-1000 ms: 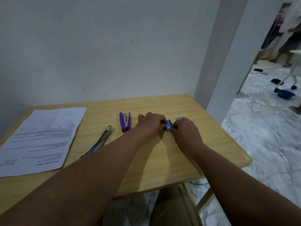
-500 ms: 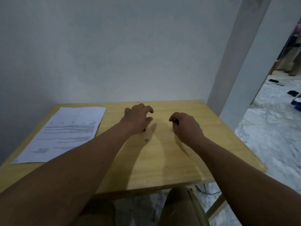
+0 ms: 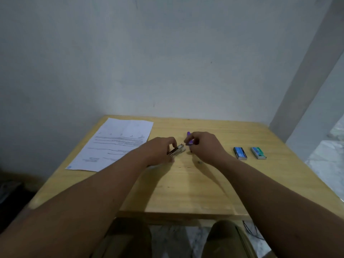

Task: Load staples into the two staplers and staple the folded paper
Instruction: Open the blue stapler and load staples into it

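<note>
My left hand [image 3: 161,150] grips a silver metal stapler [image 3: 177,151] lying on the wooden table [image 3: 186,192], fingers curled over its near end. Just to its right, my right hand [image 3: 204,146] pinches a purple stapler [image 3: 189,140], whose tip pokes out above my fingers. A printed white paper [image 3: 115,144] lies flat at the table's left. Two small staple boxes stand apart on the right: a blue one [image 3: 240,153] and a green one [image 3: 258,152].
A pale wall rises right behind the table. A white pillar [image 3: 305,75] stands at the right, with marble floor [image 3: 327,161] beyond it. My knees and a black cable [image 3: 251,231] show below the table's front edge.
Both hands have left the staple boxes and shifted left onto the two staplers. The camera view has swung, and both boxes now lie uncovered on the right.
</note>
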